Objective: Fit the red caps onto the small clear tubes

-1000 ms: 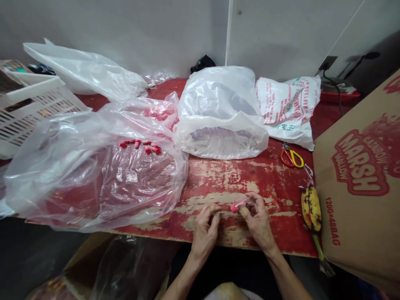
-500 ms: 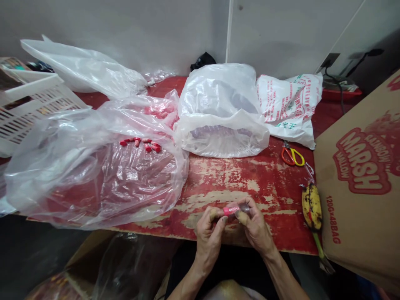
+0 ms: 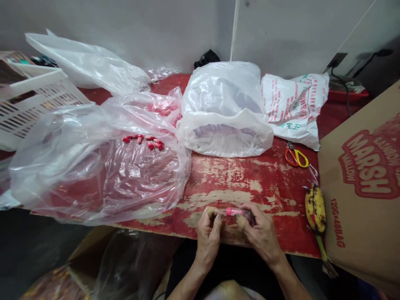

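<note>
Over the table's front edge, my right hand (image 3: 261, 229) is closed around a small pink-red tube (image 3: 233, 211) with pale lettering. Dark, see-through film lies at the tube's right end, partly hidden by my fingers. My left hand (image 3: 208, 229) pinches thumb against forefinger just left of the tube, on what looks like a thin clear end of its wrapping. Yellowish covers sit on fingers of both hands. To the left, several small red pieces (image 3: 150, 141) of similar colour lie on a large clear plastic bag (image 3: 137, 179).
A white plastic bag (image 3: 223, 87) and a printed white sack (image 3: 290, 108) stand at the back. Scissors (image 3: 296, 158) and a spotted banana (image 3: 315, 210) lie beside a cardboard box (image 3: 359, 216) on the right. A white basket (image 3: 40, 96) stands left.
My hands have drawn slightly apart, and a gap with thin film now shows between my left fingertips and the tube. The whole view has shifted a little.
</note>
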`<state>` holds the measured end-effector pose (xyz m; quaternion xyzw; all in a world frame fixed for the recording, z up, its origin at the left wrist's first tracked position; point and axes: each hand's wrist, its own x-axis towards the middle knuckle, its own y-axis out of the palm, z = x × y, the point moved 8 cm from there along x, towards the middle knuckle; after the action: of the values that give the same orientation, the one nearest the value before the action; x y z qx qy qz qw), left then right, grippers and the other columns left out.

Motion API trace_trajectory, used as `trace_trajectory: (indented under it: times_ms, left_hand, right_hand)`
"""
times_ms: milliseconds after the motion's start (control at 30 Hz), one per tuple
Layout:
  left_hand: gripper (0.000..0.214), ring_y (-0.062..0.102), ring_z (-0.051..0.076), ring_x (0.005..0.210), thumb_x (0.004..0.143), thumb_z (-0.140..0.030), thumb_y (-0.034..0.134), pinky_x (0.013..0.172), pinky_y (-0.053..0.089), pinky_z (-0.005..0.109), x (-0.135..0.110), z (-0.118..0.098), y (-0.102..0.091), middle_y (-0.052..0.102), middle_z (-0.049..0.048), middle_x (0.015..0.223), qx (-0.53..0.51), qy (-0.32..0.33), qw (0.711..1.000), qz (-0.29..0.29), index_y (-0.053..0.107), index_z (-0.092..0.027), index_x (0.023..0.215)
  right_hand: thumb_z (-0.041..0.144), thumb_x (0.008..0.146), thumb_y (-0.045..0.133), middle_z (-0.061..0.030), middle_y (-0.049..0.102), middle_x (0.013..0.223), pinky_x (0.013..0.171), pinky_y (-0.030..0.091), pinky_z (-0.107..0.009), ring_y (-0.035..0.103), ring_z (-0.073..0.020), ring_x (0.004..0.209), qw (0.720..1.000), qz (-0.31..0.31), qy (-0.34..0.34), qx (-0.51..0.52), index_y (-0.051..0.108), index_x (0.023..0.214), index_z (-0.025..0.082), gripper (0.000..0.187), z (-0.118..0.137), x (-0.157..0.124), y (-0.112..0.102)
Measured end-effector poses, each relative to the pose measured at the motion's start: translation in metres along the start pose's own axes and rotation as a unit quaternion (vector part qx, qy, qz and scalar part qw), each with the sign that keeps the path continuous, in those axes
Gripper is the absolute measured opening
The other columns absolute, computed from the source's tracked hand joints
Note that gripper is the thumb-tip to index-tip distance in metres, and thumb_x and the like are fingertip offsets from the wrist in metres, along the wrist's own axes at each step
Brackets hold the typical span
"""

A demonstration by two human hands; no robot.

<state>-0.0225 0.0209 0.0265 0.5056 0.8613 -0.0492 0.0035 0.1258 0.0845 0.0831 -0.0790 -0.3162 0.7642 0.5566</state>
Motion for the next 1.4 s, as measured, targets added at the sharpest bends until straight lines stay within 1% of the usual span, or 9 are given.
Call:
trace_trajectory:
  times_ms: [100,233,633,800,967,1067,1167,1300,1400]
  left_hand:
    - [0.025,0.045,0.012,0.065,0.086,-0.041,0.052,0.062,0.038,0.022,0.0,0.008,-0.008,0.046,-0.0022,0.069,-0.02,-0.029,0.998,-0.047,0.051,-0.019,0.075]
    - [0.026,0.044,0.012,0.062,0.087,-0.044,0.048,0.061,0.039,0.023,0.0,0.01,-0.01,0.047,-0.0021,0.067,-0.033,-0.043,0.997,-0.055,0.057,-0.019,0.084]
    - [0.019,0.059,0.016,0.085,0.083,-0.013,0.046,0.08,0.047,0.029,-0.004,-0.017,-0.004,0.06,0.0055,0.088,0.064,0.075,0.994,-0.055,0.062,-0.017,0.091]
    - [0.041,0.054,0.023,0.112,0.075,-0.011,0.056,0.099,0.041,0.038,-0.007,-0.028,0.015,0.058,0.0146,0.122,0.157,0.191,0.967,0.068,0.057,-0.013,0.116]
    - [0.036,0.062,0.019,0.089,0.09,-0.024,0.043,0.083,0.049,0.03,-0.014,-0.03,0.014,0.067,0.0128,0.096,0.241,0.235,0.926,0.17,0.053,-0.008,0.121]
    - [0.033,0.061,0.018,0.086,0.09,-0.025,0.043,0.077,0.05,0.027,-0.023,-0.036,-0.028,0.065,0.0115,0.096,0.245,0.225,0.937,0.105,0.055,-0.011,0.118]
    - [0.028,0.061,0.017,0.089,0.087,-0.024,0.05,0.079,0.05,0.028,-0.042,-0.031,-0.107,0.065,0.008,0.099,0.253,0.173,0.948,-0.089,0.057,-0.018,0.113]
    - [0.026,0.06,0.018,0.089,0.084,-0.029,0.051,0.081,0.048,0.031,-0.088,0.014,-0.217,0.064,0.0057,0.097,0.33,0.033,0.877,-0.347,0.06,-0.02,0.107]
    - [0.032,0.06,0.02,0.08,0.08,-0.037,0.048,0.075,0.049,0.034,-0.115,0.062,-0.269,0.062,0.0067,0.089,0.374,-0.08,0.827,-0.412,0.063,-0.017,0.101]
  right_hand:
    - [0.031,0.09,0.047,-0.0001,0.062,0.064,0.056,0.038,-0.024,0.056,-0.0136,0.055,0.975,-0.068,-0.106,-0.183,0.06,0.084,0.019,0.019,0.017,0.002,-0.012]
    - [0.03,0.096,0.033,0.0004,0.058,0.054,0.051,0.031,-0.027,0.056,-0.0143,0.049,0.927,-0.032,-0.14,-0.346,0.058,0.074,0.02,0.035,0.006,0.007,0.007]
    - [0.05,0.097,0.024,-0.0043,0.061,0.051,0.041,0.031,-0.027,0.057,-0.0195,0.04,0.89,-0.044,-0.18,-0.415,0.063,0.094,0.014,0.053,-0.011,0.0,0.012]
    - [0.066,0.09,0.022,-0.0035,0.063,0.051,0.036,0.039,-0.027,0.059,-0.0208,0.039,0.948,0.025,-0.11,-0.297,0.063,0.092,0.017,0.064,-0.023,0.004,0.015]
    - [0.07,0.083,0.038,-0.0092,0.072,0.084,0.05,0.053,-0.027,0.069,-0.0224,0.065,0.992,0.049,-0.063,-0.097,0.06,0.103,0.018,0.06,-0.005,-0.008,0.026]
    - [0.069,0.084,0.038,-0.0099,0.072,0.084,0.052,0.054,-0.029,0.069,-0.0236,0.069,0.995,0.034,-0.057,-0.077,0.056,0.115,0.014,0.066,-0.002,-0.013,0.03]
    - [0.067,0.087,0.035,-0.0088,0.072,0.085,0.054,0.054,-0.029,0.069,-0.0225,0.068,0.99,0.031,-0.092,-0.103,0.06,0.108,0.015,0.062,-0.008,-0.015,0.031]
    - [0.06,0.091,0.03,-0.0088,0.072,0.094,0.062,0.054,-0.031,0.07,-0.0229,0.073,0.977,0.048,-0.148,-0.147,0.064,0.1,0.016,0.056,-0.024,-0.016,0.032]
    - [0.055,0.092,0.032,-0.0075,0.072,0.095,0.067,0.055,-0.032,0.07,-0.0226,0.075,0.976,0.051,-0.157,-0.142,0.064,0.101,0.018,0.05,-0.033,-0.016,0.03]
